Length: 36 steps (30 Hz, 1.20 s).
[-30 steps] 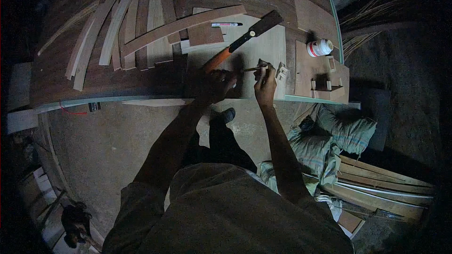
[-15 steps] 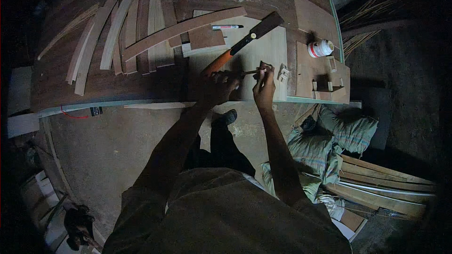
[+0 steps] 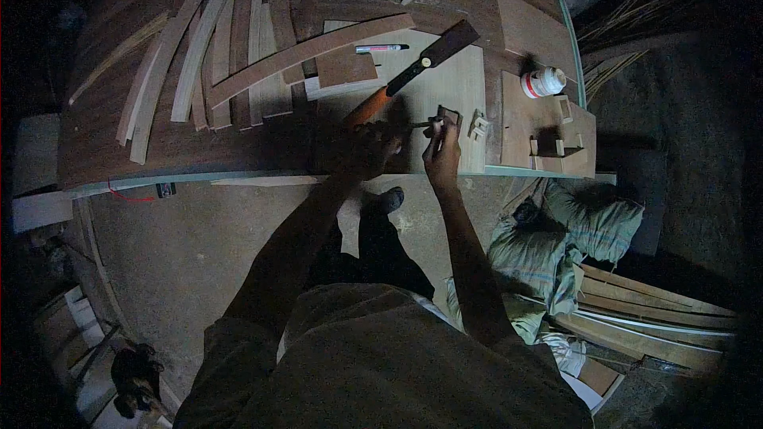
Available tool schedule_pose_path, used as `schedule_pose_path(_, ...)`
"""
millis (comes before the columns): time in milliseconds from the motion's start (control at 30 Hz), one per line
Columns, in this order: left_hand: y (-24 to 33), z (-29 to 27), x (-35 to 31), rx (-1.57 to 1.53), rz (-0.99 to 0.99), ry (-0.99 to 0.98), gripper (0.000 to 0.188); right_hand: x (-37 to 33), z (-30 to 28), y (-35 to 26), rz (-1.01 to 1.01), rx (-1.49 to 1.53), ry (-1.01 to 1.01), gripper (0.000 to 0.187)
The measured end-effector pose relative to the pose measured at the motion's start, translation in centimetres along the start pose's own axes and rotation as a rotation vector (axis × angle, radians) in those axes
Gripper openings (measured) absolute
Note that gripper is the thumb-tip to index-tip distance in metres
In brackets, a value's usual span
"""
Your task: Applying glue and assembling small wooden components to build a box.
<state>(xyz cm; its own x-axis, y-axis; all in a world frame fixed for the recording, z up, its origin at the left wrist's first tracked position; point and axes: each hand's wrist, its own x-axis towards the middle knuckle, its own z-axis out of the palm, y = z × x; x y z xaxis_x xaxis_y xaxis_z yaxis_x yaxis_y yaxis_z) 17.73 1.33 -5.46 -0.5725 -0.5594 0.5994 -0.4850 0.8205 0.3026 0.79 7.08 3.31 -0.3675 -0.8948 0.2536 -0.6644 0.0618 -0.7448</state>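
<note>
My left hand, dark in shadow, is closed around one end of a thin stick. The stick runs across to the fingertips of my right hand. Those fingers pinch a small brown wooden piece, and the stick's far end meets it there. Just beyond my left hand, an orange-handled tool with a dark flat blade, like a saw, lies slanted over a pale board. Its handle end disappears into the shadow by my left hand. Small pale wood bits lie right of my right hand.
Long wooden strips cover the table's left part. A marker lies by a brown block. At right stand a white bottle and small wooden frame pieces. Sacks and planks fill the floor at right; a dark animal is at lower left.
My right hand has shifted slightly left and turned, so more of the small brown piece shows. My left hand has barely moved, and the stick stays between both hands.
</note>
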Motion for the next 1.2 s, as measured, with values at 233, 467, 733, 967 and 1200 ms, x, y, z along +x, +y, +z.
schedule_pose_path(233, -0.9, 0.1, 0.9, -0.106, 0.041, -0.028, 0.028, 0.2, 0.2, 1.8, 0.028, -0.105, -0.011, 0.017)
schedule_pose_path(467, 0.0, -0.3, 1.4, -0.115, -0.023, -0.037, 0.028, -0.2, 0.0, 2.3, -0.128, -0.004, -0.076, 0.023)
schedule_pose_path(733, 0.3, -0.5, 1.9, -0.105, -0.067, -0.029, 0.028, -0.2, 0.1, 2.4, 0.071, 0.087, -0.084, 0.026)
schedule_pose_path(967, 1.0, -1.6, 3.3, -0.127, -0.131, -0.026, 0.028, 0.2, 0.6, 2.9, -0.190, -0.126, 0.000, 0.018)
schedule_pose_path(1200, 3.0, -7.0, 6.1, -0.472, -0.627, -0.182, 0.028, 1.0, -1.5, 0.7, -0.095, -0.025, 0.123, 0.018)
